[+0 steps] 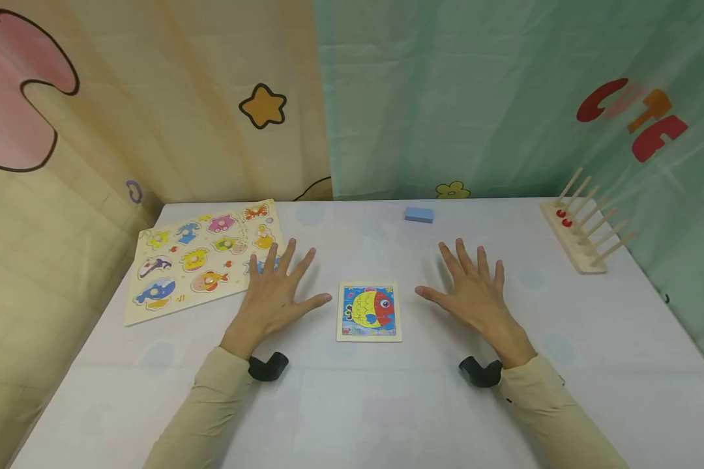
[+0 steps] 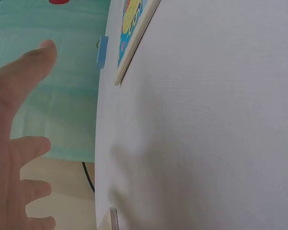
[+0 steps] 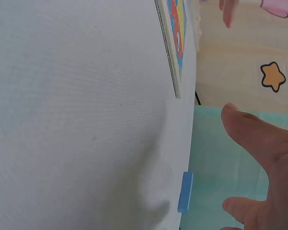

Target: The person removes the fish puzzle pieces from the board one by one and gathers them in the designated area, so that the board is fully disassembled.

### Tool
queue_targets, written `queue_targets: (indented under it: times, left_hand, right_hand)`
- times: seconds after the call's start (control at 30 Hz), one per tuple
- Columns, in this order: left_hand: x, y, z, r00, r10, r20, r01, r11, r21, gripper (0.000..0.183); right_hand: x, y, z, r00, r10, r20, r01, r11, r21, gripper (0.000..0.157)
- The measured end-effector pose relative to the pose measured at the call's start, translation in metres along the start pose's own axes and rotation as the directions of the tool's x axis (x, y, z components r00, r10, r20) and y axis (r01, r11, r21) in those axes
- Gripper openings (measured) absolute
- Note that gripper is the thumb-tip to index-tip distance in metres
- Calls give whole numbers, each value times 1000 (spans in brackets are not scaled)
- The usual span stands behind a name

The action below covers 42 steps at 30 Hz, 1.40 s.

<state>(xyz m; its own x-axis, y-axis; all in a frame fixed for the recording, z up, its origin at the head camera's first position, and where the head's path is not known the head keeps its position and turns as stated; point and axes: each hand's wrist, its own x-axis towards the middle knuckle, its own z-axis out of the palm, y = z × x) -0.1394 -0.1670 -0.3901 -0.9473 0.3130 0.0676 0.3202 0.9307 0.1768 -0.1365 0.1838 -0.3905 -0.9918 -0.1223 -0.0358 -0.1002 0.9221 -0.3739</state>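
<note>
While an animal board, blue block and pegged stand are set around the fish puzzle, left hand and right hand are held spread above the table.

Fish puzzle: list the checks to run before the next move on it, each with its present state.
1. Left grip empty, fingers spread: ok.
2. Right grip empty, fingers spread: ok.
3. Fish puzzle flat on the table, picture side up, between the two: ok.
4. Picture complete, no gap showing: ok.
5. Blue block apart from the puzzle, near the table's far edge: ok.
6. Pieces loose enough to lift: cannot tell.
</note>
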Motion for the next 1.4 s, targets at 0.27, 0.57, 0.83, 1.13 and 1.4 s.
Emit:
queue_targets:
  times: [0.27,0.57,0.83,1.13,1.4]
  left_hand:
    - [0,0,1,998,57,37,-56,998,-38,91]
    - [1,6,8,978,192,83,-171,962,-213,79]
    - [1,13,13,951,273,144,-213,918,-334,73]
    - [1,15,15,926,335,174,-264,905,-333,60]
    - [0,17,14,924,337,178,-268,907,-323,56]
  right_hand:
    - [3,-1,-1,1000,2,14,-2,1000,0,102]
    - [8,-4,-1,999,-6,38,6,1000,9,99]
    - [11,-6,0,999,-18,39,18,1000,8,93]
    - [17,-14,6,997,-65,44,64,997,36,83]
    - [22,-29,9,990,-122,64,118,991,65,73]
